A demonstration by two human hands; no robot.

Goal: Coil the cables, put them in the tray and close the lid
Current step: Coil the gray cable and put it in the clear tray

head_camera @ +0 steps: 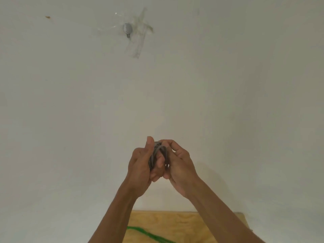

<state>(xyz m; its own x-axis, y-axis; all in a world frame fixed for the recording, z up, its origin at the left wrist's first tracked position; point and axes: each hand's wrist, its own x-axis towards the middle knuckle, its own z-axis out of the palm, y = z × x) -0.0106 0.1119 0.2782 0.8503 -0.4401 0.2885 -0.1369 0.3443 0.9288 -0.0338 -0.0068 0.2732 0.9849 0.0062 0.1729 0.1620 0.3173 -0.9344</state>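
A grey cable (158, 152) is wound into a tight coil and held up in front of a white wall. My left hand (142, 165) grips the coil from the left, thumb pointing up. Closed around the coil's right side is my right hand (180, 163), its fingers curled over the top loops. A green cable (149, 235) lies on the wooden table (184, 223) at the bottom edge, below my forearms. The tray and its lid are out of view.
The white wall (228, 85) fills most of the view. A small grey knob (128, 29) is fixed to it at upper centre, with clear tape strips around it. Only the table's far corner shows.
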